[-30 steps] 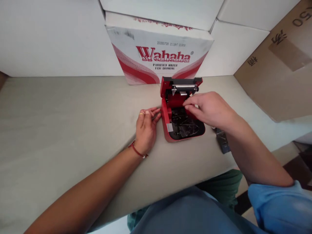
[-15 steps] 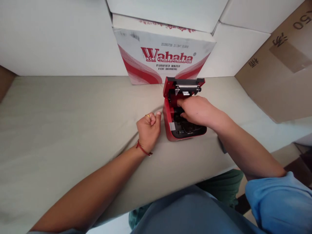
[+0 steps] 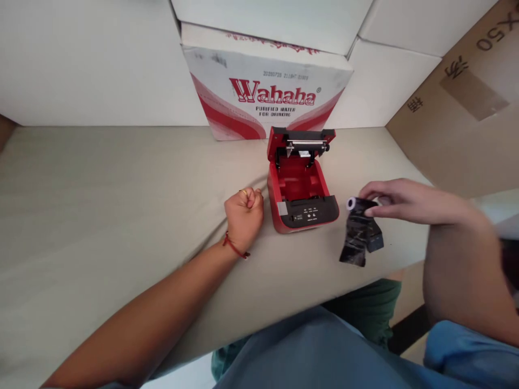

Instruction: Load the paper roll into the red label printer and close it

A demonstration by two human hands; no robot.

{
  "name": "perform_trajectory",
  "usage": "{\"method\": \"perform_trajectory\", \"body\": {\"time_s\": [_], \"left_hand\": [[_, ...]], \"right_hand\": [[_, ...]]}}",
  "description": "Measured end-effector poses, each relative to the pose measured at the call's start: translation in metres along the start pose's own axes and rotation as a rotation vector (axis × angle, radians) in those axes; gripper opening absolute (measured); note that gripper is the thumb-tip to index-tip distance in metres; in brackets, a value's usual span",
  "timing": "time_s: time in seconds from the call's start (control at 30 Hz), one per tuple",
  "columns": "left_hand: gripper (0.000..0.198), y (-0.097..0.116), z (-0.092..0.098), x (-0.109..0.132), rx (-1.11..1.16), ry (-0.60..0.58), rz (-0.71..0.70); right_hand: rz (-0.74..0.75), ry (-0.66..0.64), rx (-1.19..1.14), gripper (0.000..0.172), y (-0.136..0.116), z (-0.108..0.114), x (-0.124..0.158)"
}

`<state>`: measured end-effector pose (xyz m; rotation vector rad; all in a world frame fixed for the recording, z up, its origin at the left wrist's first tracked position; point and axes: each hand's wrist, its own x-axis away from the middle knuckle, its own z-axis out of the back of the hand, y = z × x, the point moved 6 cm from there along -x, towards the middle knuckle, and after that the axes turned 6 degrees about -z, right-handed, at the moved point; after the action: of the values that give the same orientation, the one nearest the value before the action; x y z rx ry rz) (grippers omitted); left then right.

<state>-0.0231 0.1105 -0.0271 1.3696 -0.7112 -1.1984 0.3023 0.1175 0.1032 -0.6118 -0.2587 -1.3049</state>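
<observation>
A red and black label printer (image 3: 278,210) stands on the table with its lid (image 3: 302,138) tilted up, and its red inner bay is in plain sight. To the right of it, my right hand (image 3: 399,200) pinches a small black paper roll (image 3: 365,205) with a white core end. A loose black strip hangs down from the roll. My left hand (image 3: 245,213) rests on the table as a fist, close to the printer's left side, with nothing visible in it. A small dark block (image 3: 375,240) sits below the roll, partly hidden by the strip.
A Wahaha water carton (image 3: 267,81) stands behind the printer, among white boxes (image 3: 93,65). At the right is a brown cardboard box (image 3: 466,108). The light table cover (image 3: 101,216) reaches to the front edge by my body.
My right hand has come out of the printer bay and moved right, with the black paper roll in it. My left fist stays by the printer.
</observation>
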Motion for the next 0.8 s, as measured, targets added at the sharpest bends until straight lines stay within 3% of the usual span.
{"method": "perform_trajectory", "body": {"time_s": [0.07, 0.17, 0.3, 0.43, 0.53, 0.63, 0.8], "left_hand": [[0.053, 0.001, 0.001, 0.000, 0.004, 0.005, -0.002], [0.060, 0.003, 0.001, 0.002, 0.018, -0.001, -0.013], [0.070, -0.001, 0.004, 0.003, 0.062, 0.015, -0.033], [0.065, -0.010, 0.005, 0.000, 0.022, 0.038, -0.055], [0.048, -0.013, 0.006, -0.002, -0.040, 0.028, -0.061], [0.028, -0.017, 0.006, -0.004, -0.050, 0.025, -0.002], [0.008, -0.015, 0.010, -0.004, -0.058, 0.106, -0.039]], "right_hand": [[-0.010, -0.105, -0.019, 0.040, 0.003, -0.028, -0.020], [-0.016, -0.024, -0.102, 0.044, 0.007, -0.047, -0.034], [-0.147, 0.203, -0.065, 0.047, 0.046, -0.037, -0.029], [-0.040, 0.202, 0.042, 0.047, 0.070, -0.044, -0.033], [-0.040, 0.250, 0.078, 0.042, 0.077, -0.049, -0.032], [-0.015, 0.227, 0.102, 0.035, 0.077, -0.042, -0.015], [0.054, 0.351, 0.152, 0.036, 0.050, 0.003, 0.033]]}}
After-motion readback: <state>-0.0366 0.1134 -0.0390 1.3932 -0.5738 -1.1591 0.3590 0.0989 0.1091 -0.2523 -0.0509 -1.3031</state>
